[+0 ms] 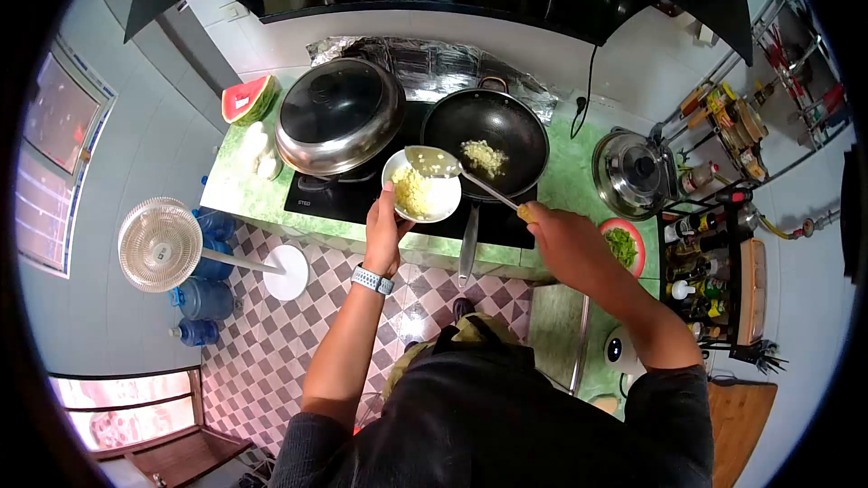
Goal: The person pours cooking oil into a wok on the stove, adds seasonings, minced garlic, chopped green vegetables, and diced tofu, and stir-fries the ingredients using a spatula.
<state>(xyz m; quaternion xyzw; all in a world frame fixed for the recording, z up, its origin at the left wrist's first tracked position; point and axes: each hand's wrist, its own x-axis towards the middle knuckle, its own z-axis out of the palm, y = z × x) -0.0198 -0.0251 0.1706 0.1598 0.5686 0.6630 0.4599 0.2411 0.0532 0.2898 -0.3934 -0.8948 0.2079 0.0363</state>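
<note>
My left hand is closed on the edge of a small white bowl, which is tilted and holds finely chopped pale-yellow pieces. My right hand grips the handle of a metal spatula. The spatula's blade lies over the far side of the bowl, with some pale bits on it; whether it touches the bowl I cannot tell. Just beyond is a black wok on the cooktop, with a small heap of the same pale pieces inside. Its long handle points towards me.
A large lidded pan stands left of the wok, near a watermelon piece. To the right are a steel lidded pot, a red-rimmed bowl of chopped greens and a bottle rack. A fan stands at left.
</note>
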